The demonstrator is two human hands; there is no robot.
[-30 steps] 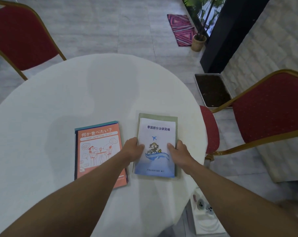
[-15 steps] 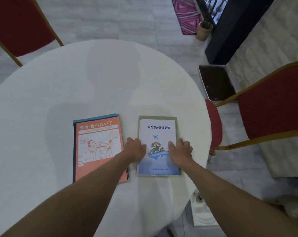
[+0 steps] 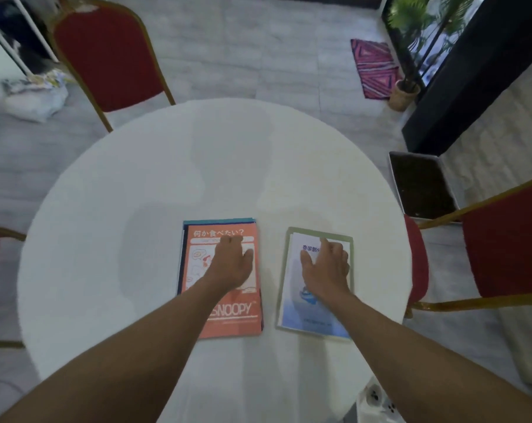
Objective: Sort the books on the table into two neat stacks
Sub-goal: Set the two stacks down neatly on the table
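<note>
On the round white table [image 3: 136, 209], 2 stacks lay side by side, long axes running 12 to 6 o'clock. Left hand [image 3: 231, 264] rested flat, fingers spread, gripping nothing, on the orange-topped stack [image 3: 243, 319]. Right hand [image 3: 328, 267] pressed likewise on the blue-and-white stack [image 3: 307, 322] at 3 o'clock. Sorting appeared complete; only squaring remained.

You're looking at a home-like sitting or dining room: a round white bench [image 3: 167, 184] ringed by red padded chairs [image 3: 106, 53] with gold frames, grey tiled floor [image 3: 243, 50], and beyond the bench a patterned mat [image 3: 373, 67] beside a potted plant [image 3: 408, 87]
</note>
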